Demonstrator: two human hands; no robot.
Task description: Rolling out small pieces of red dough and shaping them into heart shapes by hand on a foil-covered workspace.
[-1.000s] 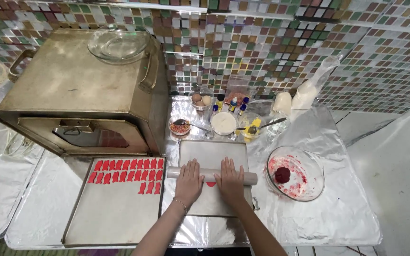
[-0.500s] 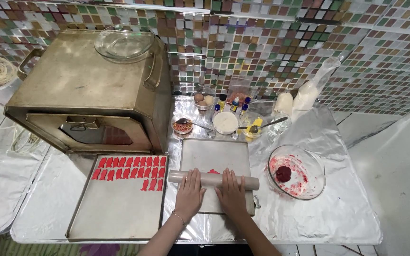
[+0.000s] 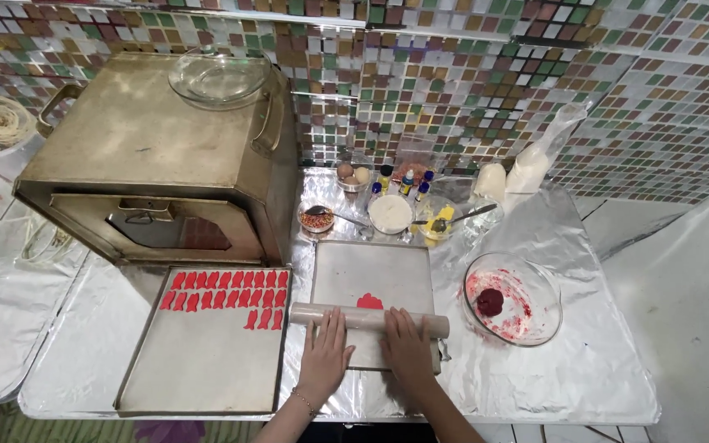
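Your two bare hands and forearms, seen from above.

You've got your left hand (image 3: pixel 324 353) and your right hand (image 3: pixel 406 347) both in view, and neither one wears a glove. Your forearms come up from the bottom edge uncovered too: no sleeve reaches into the picture on either side, so whatever you wear higher up stays out of sight. On your left wrist there's a thin bracelet (image 3: pixel 304 401), a fine beaded or chain-like band sitting just below the hand. Your right wrist shows nothing on it. No rings or watch can be made out on your fingers from here, and your nails are too small to tell apart.
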